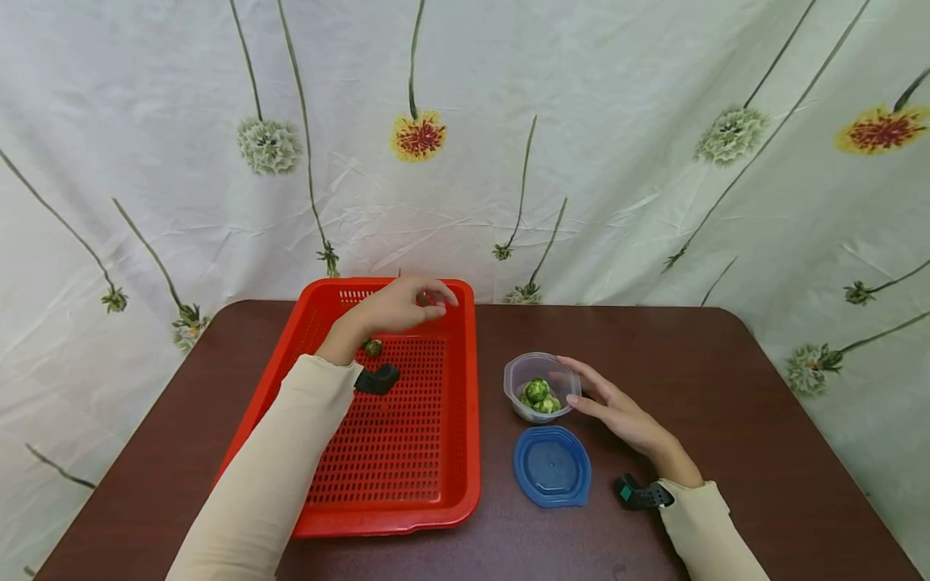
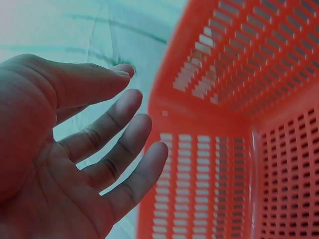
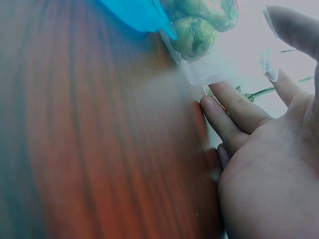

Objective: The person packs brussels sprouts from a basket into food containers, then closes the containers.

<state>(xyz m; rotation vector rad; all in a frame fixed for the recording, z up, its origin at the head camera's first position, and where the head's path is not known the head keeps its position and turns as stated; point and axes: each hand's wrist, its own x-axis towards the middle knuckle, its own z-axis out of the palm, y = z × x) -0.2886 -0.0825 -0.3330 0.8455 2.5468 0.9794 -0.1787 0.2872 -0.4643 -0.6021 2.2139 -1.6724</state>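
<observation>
My left hand hangs over the far part of a red perforated basket, its fingers loosely bent and holding nothing. In the left wrist view that hand has its thumb apart from the fingers, beside the basket wall. One Brussels sprout lies in the basket near my left wrist. My right hand rests against the right side of a clear plastic container, thumb and fingers extended along it. Several Brussels sprouts sit inside. In the right wrist view, sprouts show through the wall.
A blue lid lies on the dark brown table, just in front of the container. The basket takes up the table's left part. A white flowered cloth hangs behind the table. Black bands are worn on both wrists.
</observation>
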